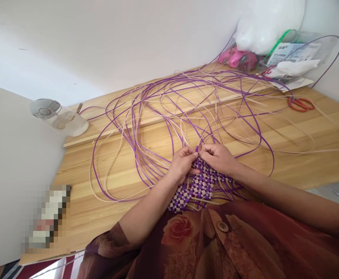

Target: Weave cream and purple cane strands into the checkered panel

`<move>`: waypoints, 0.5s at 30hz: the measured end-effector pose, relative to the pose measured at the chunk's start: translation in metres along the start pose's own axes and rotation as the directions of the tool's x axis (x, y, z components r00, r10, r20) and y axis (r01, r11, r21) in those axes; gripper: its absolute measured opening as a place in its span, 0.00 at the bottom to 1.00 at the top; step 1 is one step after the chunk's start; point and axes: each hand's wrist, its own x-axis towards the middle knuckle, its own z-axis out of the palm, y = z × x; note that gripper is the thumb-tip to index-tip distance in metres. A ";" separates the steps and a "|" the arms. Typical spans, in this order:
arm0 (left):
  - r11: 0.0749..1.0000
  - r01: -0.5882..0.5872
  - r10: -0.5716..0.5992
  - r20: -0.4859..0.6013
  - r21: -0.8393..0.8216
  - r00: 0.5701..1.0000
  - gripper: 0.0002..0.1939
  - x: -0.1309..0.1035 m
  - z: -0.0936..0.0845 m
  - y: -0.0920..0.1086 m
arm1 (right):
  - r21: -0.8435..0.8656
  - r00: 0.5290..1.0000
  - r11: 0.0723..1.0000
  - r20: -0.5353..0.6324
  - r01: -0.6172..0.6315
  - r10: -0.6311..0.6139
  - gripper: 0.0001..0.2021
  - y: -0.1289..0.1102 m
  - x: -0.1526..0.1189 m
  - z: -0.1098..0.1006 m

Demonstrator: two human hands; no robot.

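A purple and beige woven piece [203, 179] lies close to my body at the table's front edge. My left hand [184, 161] pinches a strand at its upper edge, thumb against forefinger. Right beside it, my right hand [218, 157] is closed on a strand at the same edge, its fingertips almost touching the left ones. A short purple end [196, 148] sticks up between the two hands. Long loose purple strands [134, 135] and beige strands fan out from the weave in wide loops. The exact strand in each pinch is partly hidden by the fingers.
Orange-handled scissors [301, 104] lie on the wooden table [317, 135] at the right. A clear bottle with a grey lid [59, 116] stands at the back left. Plastic bags [296, 58] fill the back right corner. A pixelated object [49, 217] is at the left edge.
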 end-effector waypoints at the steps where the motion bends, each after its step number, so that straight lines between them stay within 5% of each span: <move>1: 1.000 -0.013 0.013 0.007 0.008 1.000 0.15 0.000 0.000 0.000 | 0.022 1.000 1.000 -0.014 0.005 -0.005 0.15 0.002 0.000 0.001; 12: 0.996 -0.072 0.069 0.043 0.059 0.997 0.15 0.004 0.001 -0.007 | 0.127 1.000 0.992 -0.015 -0.002 0.004 0.17 0.006 -0.014 -0.002; 15: 0.998 -0.052 0.050 0.063 0.028 0.997 0.15 0.003 -0.002 -0.007 | -0.041 0.994 0.999 -0.103 0.017 -0.021 0.14 -0.006 -0.026 -0.009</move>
